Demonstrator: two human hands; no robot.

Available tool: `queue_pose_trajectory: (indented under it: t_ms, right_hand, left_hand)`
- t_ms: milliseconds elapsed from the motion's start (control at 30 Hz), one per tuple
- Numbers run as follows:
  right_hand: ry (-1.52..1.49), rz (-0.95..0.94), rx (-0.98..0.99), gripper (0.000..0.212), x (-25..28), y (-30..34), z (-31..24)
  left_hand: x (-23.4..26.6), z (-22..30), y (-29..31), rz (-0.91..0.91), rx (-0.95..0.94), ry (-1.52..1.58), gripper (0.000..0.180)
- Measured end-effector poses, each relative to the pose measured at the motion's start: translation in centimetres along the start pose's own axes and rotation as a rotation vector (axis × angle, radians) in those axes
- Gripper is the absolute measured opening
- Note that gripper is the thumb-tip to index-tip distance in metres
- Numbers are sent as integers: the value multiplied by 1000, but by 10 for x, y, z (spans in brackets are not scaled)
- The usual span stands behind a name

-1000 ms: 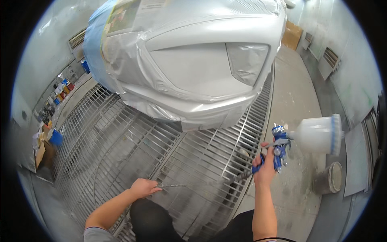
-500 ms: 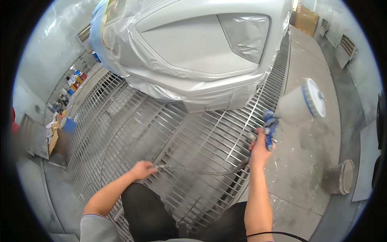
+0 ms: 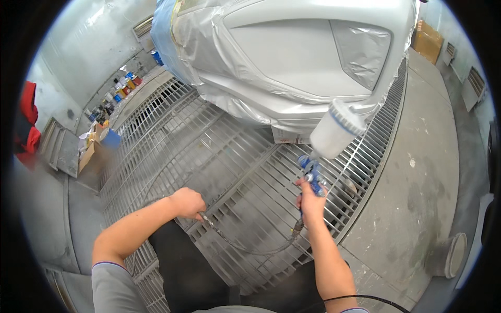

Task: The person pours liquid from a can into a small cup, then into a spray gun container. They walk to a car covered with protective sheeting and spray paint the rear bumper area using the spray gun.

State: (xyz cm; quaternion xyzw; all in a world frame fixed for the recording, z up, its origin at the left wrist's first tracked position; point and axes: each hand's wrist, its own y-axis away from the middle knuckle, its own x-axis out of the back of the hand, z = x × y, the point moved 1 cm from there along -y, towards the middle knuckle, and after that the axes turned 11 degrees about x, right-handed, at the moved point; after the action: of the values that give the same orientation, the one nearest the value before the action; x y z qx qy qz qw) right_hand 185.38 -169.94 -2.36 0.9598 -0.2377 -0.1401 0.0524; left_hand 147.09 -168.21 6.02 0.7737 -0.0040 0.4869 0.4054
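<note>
My right hand (image 3: 313, 202) is closed round the handle of a blue spray gun (image 3: 312, 175). A white paint cup (image 3: 334, 133) sits tilted on top of the gun. From below its handle an air hose (image 3: 261, 252) sags across to my left hand (image 3: 189, 203), whose fingers are wrapped round it. Ahead stands a silver-grey vehicle bumper (image 3: 292, 57) in a fresh-looking matte coat, edged with silver-grey masking film (image 3: 209, 41). The cup overlaps the lower right of the bumper in view; whether they touch does not show.
Metal floor grating (image 3: 235, 172) spreads under me. A grey bucket (image 3: 451, 255) stands on the concrete at right. Paint cans (image 3: 122, 89) line the left wall, near an open cardboard box (image 3: 94, 156). Red cloth (image 3: 28, 120) hangs far left. A cardboard sheet (image 3: 428, 41) leans at back right.
The spray gun has swung left and its cup has tipped more upright, nearer the bumper. My left hand has risen slightly, still on the hose. The view has turned left.
</note>
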Motion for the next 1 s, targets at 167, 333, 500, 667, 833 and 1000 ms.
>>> queue_pose_trajectory:
  t_ms: [167,333,500,667,833,1000]
  right_hand:
    - [-29,241,211,15,-41,9,-45]
    - [-172,434,271,14,-138,30,-52]
    - [-121,465,359,14,-235,46,-14]
    - [22,391,411,18,-324,77,22]
    - [167,416,304,33,-388,104,9]
    - [151,414,191,39,-434,100,-27]
  left_hand:
    - [-65,-80,-21,-181,-32,174,50]
    - [-122,-203,-40,-229,-198,163,55]
    - [-167,-328,-80,-133,-322,205,54]
    - [-173,-415,-142,-154,-457,60,51]
    - [-130,-381,-190,-81,-645,-207,42]
    - [2,-255,-47,-41,-1322,122,33]
